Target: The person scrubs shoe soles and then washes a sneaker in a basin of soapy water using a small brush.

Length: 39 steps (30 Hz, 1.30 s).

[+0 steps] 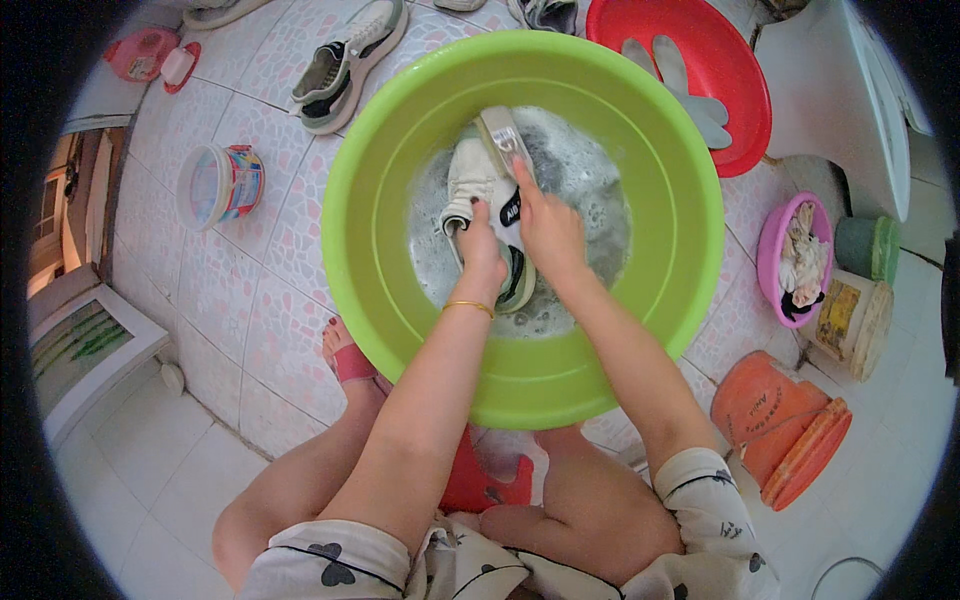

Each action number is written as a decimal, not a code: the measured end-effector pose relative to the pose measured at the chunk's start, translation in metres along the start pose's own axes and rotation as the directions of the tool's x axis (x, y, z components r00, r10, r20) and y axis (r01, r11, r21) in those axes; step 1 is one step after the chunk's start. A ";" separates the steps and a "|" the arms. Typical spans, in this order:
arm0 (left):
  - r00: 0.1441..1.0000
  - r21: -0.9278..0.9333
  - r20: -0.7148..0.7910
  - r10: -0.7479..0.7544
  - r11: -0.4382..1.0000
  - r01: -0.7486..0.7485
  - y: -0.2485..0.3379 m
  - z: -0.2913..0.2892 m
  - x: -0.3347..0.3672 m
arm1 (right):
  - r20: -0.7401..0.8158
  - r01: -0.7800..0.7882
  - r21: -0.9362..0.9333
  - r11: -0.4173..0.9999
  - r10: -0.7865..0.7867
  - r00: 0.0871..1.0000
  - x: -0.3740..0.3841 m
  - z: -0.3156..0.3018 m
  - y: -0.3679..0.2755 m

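A white sneaker (470, 170) with dark trim lies toe away from me over the cloudy, sudsy water in a big green basin (345, 240). My left hand (482, 250) grips it at the shoe opening, thumb on the tongue and the other fingers hidden. My right hand (552, 230) is closed on a pale scrubbing brush (500, 133) against the shoe's right side. Its index finger stretches along the brush's back; the bristles are out of sight.
Another sneaker (348, 62) lies beyond the basin's left rim. Grey gloves (690, 100) rest in a red basin (740, 60). Left is a small plastic tub (205, 187); right are a pink basket (770, 250) with cloth and an orange bucket (750, 405).
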State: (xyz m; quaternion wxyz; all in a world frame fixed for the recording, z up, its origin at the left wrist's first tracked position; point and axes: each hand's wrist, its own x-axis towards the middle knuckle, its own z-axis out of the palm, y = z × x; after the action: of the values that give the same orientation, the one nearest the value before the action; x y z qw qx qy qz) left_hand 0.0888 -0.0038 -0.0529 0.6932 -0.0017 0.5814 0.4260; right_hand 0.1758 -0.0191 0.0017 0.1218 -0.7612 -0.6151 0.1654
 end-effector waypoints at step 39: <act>0.975 0.569 0.182 -0.129 0.822 0.002 0.007 -0.030 0.007 | 0.174 -0.108 0.044 0.993 0.099 0.980 -0.086 -0.048 0.005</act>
State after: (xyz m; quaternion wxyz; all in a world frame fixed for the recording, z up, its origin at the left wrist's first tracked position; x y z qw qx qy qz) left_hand 0.0600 -0.0100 -0.0653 0.7348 0.2291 0.6035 0.2081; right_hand 0.1836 -0.1034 0.0529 0.0799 -0.7716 -0.5784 0.2526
